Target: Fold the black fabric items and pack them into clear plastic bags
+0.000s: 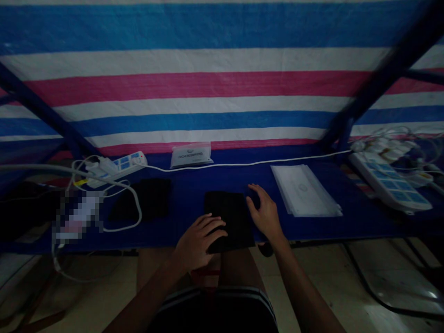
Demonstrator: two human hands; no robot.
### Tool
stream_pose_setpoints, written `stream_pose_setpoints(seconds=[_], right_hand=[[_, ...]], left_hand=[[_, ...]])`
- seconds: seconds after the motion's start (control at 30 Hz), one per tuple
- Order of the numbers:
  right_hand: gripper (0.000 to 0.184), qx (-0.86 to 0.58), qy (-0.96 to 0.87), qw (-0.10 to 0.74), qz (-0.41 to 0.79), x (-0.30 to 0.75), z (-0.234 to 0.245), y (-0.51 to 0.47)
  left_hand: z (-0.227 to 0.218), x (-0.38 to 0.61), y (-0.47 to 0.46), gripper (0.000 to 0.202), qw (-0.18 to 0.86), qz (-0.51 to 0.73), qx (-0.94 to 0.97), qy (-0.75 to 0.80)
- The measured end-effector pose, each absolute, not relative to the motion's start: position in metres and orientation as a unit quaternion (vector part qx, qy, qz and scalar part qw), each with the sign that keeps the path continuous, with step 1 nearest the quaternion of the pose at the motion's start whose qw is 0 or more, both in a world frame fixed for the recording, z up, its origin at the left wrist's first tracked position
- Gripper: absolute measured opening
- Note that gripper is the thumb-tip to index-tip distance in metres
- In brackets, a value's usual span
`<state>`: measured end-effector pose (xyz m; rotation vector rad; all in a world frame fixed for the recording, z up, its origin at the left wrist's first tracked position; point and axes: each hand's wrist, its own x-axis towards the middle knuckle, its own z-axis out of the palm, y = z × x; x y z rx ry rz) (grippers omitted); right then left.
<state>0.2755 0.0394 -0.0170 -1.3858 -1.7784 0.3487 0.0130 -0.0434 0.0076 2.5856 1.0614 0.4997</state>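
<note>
A flat black folded cloth [231, 217] lies on the blue table [187, 203], its near end hanging over the front edge. My left hand [199, 240] rests on its lower left corner with fingers stretched flat, open. My right hand [264, 210] lies beside the cloth's right edge, fingers spread and touching the table and the cloth's side. Neither hand grips anything.
Another dark cloth pile [144, 203] lies to the left under a white cable [132, 203]. A stack of clear plastic bags [303, 189] sits to the right. Power strips lie at far left [118, 166] and far right [388, 182]. A small white packet [190, 155] leans on the striped tarp.
</note>
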Motion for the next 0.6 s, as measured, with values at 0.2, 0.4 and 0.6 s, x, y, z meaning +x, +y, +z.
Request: stream_pose_setpoints(seconds=[0.2,0.4,0.6], right_hand=[[0.043,-0.558,-0.702,0.42,0.138,0.274,-0.014,0.039],[0.041,-0.545,-0.703,0.433,0.146,0.276,-0.009,0.037],[0.035,-0.493,-0.706,0.475,0.178,0.273,0.004,0.029]], left_hand=[[0.006,0.012,-0.044,0.062,0.173,0.199,0.887,0.379],[0.008,0.013,-0.042,0.063,0.217,0.234,0.858,0.403],[0.0,0.014,-0.039,0.056,0.23,0.299,0.815,0.44]])
